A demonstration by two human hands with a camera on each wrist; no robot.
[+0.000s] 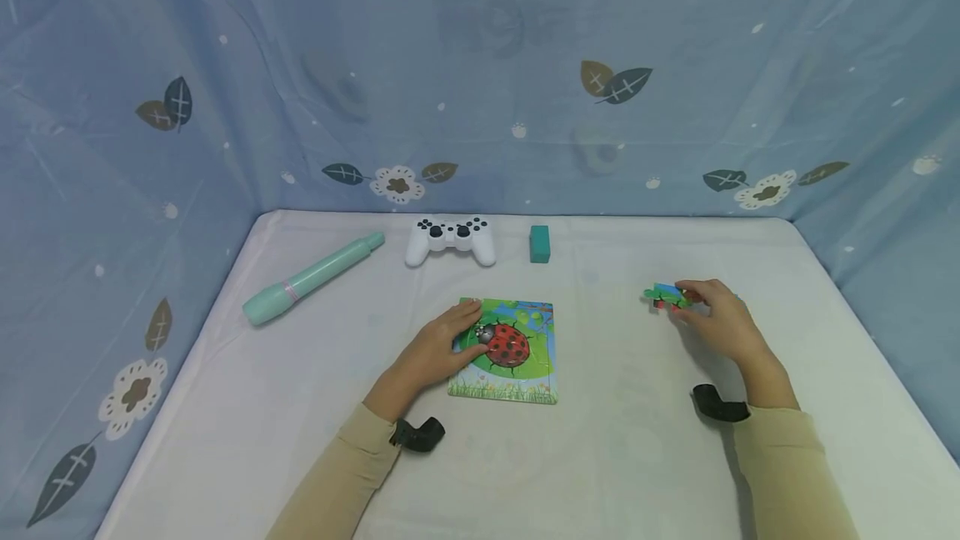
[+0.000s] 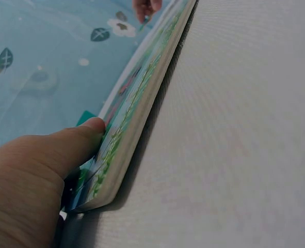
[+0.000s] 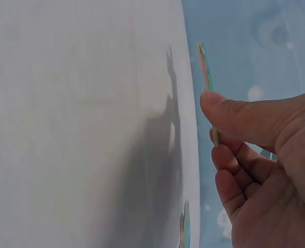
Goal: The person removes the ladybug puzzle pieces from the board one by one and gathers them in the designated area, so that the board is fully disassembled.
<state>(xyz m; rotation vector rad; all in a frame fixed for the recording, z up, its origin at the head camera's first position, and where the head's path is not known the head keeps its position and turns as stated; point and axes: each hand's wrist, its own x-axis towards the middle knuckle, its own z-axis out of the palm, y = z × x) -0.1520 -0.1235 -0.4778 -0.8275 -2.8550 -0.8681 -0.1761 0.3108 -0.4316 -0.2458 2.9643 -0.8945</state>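
A square ladybug jigsaw puzzle [image 1: 517,382] lies flat on the white table. My left hand [image 1: 438,344] rests on its left part, the fingers near the top-left corner and the thumb over the ladybug's head. The left wrist view shows that thumb [image 2: 77,144] lying on the board's upper face. Away to the right, my right hand [image 1: 720,319] pinches a small, thin green, blue and red puzzle piece [image 1: 663,293] above the table. Seen edge-on in the right wrist view, the piece [image 3: 204,64] sits between thumb and fingers. A second thin coloured edge [image 3: 185,227] shows below it.
Behind the puzzle are a white game controller [image 1: 450,242] and a teal block [image 1: 539,244]. A mint-green, wand-shaped object [image 1: 315,277] lies at the back left. A blue patterned curtain [image 1: 510,107] borders the table [image 1: 600,473] at the back and sides.
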